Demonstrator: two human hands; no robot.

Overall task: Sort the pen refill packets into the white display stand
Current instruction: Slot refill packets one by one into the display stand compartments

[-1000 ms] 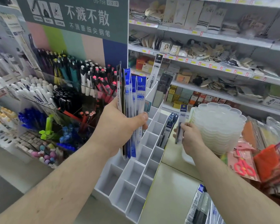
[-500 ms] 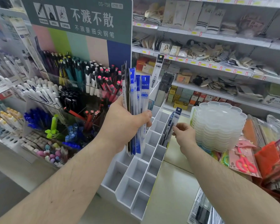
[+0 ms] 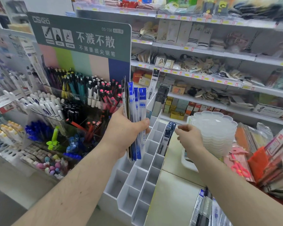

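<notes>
since a moment ago, right hand (image 3: pixel 189 137) has let go of the dark packet (image 3: pixel 167 136), now standing in the white display stand (image 3: pixel 137 191). its fingers are loose, empty. left hand (image 3: pixel 126 132) grips a fan of blue refill packets (image 3: pixel 136 121).

- White display stand (image 3: pixel 138 181), plain, with grey-shadowed compartments.
- Blue-and-white refill packets (image 3: pixel 136 121) fanned together, white lettering on the blue tops.
- Dark navy packet (image 3: pixel 168 133) standing in a right-hand compartment.
- Grey-green sign (image 3: pixel 82 36) with white characters, above vertical stripes of pink, lime, mint, peach and navy.
- Pens (image 3: pixel 82 88) in teal, black and white, some pink-capped.
- Translucent whitish scalloped trays (image 3: pixel 215 128), stacked.
- Pale beige worktop (image 3: pixel 175 193).
- Yellow price tags (image 3: pixel 197 77) along grey shelves.
- Pink scissors (image 3: pixel 240 168) in clear packaging.
</notes>
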